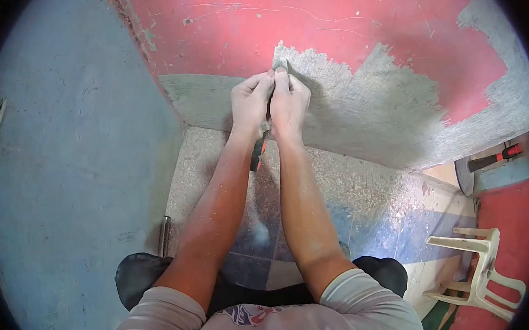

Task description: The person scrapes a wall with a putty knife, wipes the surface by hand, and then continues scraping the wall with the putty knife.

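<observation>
My left hand (249, 106) and my right hand (290, 107) are pressed close together against the wall ahead. Both are closed around a scraper (257, 155), whose black and orange handle shows below my wrists. Its blade end is mostly covered by my fingers, near the edge of the pink paint (231, 32). Right of the fingers, a bare grey patch (339, 86) with a ragged upper border spreads across the wall. Pale dust coats both hands and forearms.
A blue-grey wall (74, 166) rises on the left, with a metal pipe-like piece (164, 236) at its foot. Pale debris (364, 188) litters the tiled floor. At right are a cream plastic chair (483, 263) and a black-and-red handled tool (496, 157).
</observation>
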{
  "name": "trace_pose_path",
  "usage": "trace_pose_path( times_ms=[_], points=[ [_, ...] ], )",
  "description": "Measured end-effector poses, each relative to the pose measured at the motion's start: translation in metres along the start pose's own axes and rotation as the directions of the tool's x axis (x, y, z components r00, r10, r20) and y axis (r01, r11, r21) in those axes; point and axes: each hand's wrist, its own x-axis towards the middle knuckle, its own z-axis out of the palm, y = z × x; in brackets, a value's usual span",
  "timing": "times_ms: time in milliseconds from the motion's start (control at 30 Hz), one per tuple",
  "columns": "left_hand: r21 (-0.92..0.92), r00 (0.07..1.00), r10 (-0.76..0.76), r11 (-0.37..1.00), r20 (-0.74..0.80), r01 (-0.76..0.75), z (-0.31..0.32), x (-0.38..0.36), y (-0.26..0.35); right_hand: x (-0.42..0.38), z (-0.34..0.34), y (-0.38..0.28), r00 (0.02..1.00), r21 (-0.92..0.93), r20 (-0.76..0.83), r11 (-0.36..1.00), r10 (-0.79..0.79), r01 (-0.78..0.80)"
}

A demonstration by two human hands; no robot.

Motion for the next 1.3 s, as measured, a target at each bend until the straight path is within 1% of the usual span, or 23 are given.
trace_pose_path(
  times_ms=[67, 100, 133, 200, 267, 300, 400, 433, 533, 567, 667, 700, 767, 800, 833, 933, 967, 1067, 1100, 1200, 1233, 1267, 1300],
  points=[
    [0.076, 0.999, -0.031, 0.997, -0.014, 0.032, -0.005, -0.002, -0.008, -0.004, 0.003, 0.025, 0.998, -0.063, -0.054, 0.997, -0.036, 0.032],
    [0.111, 0.997, 0.060, 0.992, 0.042, -0.064, -0.016, 0.001, -0.029, -0.007, 0.003, 0.046, 0.995, -0.095, -0.080, 0.994, -0.060, 0.053],
    [0.098, 0.999, -0.032, 0.995, 0.005, 0.032, -0.022, -0.006, -0.044, -0.010, 0.003, 0.065, 0.991, -0.129, -0.104, 0.989, -0.088, 0.074],
    [0.129, 0.985, -0.170, 0.977, 0.013, 0.167, -0.046, -0.013, -0.081, -0.027, 0.001, 0.099, 0.992, -0.014, -0.018, 0.992, 0.129, -0.129],
    [0.063, 0.972, -0.235, 0.970, 0.008, 0.234, -0.061, -0.024, -0.108, -0.040, -0.007, 0.140, 0.982, 0.005, 0.036, 0.983, 0.186, -0.186],
    [0.033, 0.964, -0.265, 0.964, 0.008, 0.264, -0.063, -0.026, -0.107, -0.044, -0.006, 0.141, 0.975, 0.017, 0.063, 0.976, 0.214, -0.216],
    [-0.113, 0.955, -0.291, 0.949, 0.053, 0.295, -0.063, -0.023, -0.102, -0.047, -0.005, 0.142, 0.974, 0.284, 0.114, 0.933, 0.197, -0.222],
    [-0.206, 0.940, -0.326, 0.918, 0.100, 0.340, -0.060, -0.023, -0.090, -0.047, -0.008, 0.136, 0.946, 0.380, 0.178, 0.868, 0.271, -0.320],
    [-0.237, 0.949, -0.274, 0.923, 0.154, 0.304, -0.057, -0.013, -0.082, -0.043, 0.000, 0.111, 0.972, 0.422, 0.137, 0.877, 0.190, -0.230],
    [-0.243, 0.952, -0.261, 0.925, 0.157, 0.294, -0.058, -0.009, -0.082, -0.044, 0.001, 0.099, 0.955, 0.448, 0.173, 0.844, 0.243, -0.296],
    [-0.283, 0.974, -0.202, 0.933, 0.098, 0.222, -0.052, -0.002, -0.072, -0.039, 0.005, 0.091, 0.980, 0.286, 0.155, 0.944, 0.126, -0.167],
    [-0.307, 0.976, -0.188, 0.927, 0.110, 0.214, -0.051, -0.001, -0.072, -0.039, 0.006, 0.086, 0.984, 0.244, 0.158, 0.963, 0.078, -0.116],
    [-0.337, 0.968, -0.212, 0.909, 0.132, 0.245, -0.051, 0.000, -0.071, -0.041, 0.010, 0.077, 0.994, 0.235, 0.106, 0.971, 0.027, -0.052],
    [-0.349, 0.966, -0.218, 0.902, 0.137, 0.253, -0.053, 0.002, -0.071, -0.041, 0.014, 0.075, 0.996, 0.235, 0.086, 0.972, -0.001, -0.019],
    [-0.436, 0.961, -0.211, 0.858, 0.179, 0.270, -0.054, 0.002, -0.070, -0.042, 0.015, 0.077, 0.993, 0.337, 0.120, 0.940, 0.015, -0.055],
    [-0.171, 0.976, -0.177, 0.965, 0.130, 0.197, -0.066, 0.005, -0.081, -0.035, 0.015, 0.089, 0.989, 0.288, 0.141, 0.954, 0.051, -0.090],
    [-0.204, 0.981, -0.159, 0.962, 0.115, 0.180, -0.068, 0.007, -0.084, -0.034, 0.019, 0.092, 0.992, 0.248, 0.126, 0.967, 0.022, -0.053],
    [-0.273, 0.988, -0.132, 0.950, 0.078, 0.148, -0.061, 0.006, -0.065, -0.022, 0.027, 0.070, 0.983, 0.327, 0.180, 0.942, 0.016, -0.076],
    [-0.274, 0.985, -0.148, 0.947, 0.089, 0.167, -0.062, 0.009, -0.058, -0.024, 0.026, 0.059, 0.992, 0.208, 0.129, 0.978, 0.008, -0.034],
    [-0.268, 0.984, -0.163, 0.947, 0.076, 0.178, -0.065, 0.007, -0.065, -0.027, 0.033, 0.082, 0.993, 0.260, 0.077, 0.963, -0.092, 0.069],
    [-0.264, 0.984, -0.162, 0.949, 0.069, 0.174, -0.071, 0.005, -0.080, -0.031, 0.031, 0.089, 0.995, 0.288, 0.098, 0.956, 0.028, -0.055],
    [-0.261, 0.984, -0.166, 0.949, 0.064, 0.177, -0.073, 0.003, -0.087, -0.032, 0.028, 0.085, 0.996, 0.246, 0.085, 0.968, 0.021, -0.041],
    [-0.210, 0.993, -0.115, 0.971, 0.018, 0.117, -0.067, -0.001, -0.086, -0.032, 0.024, 0.078, 0.997, 0.197, 0.071, 0.980, 0.017, -0.030]
  ],
)
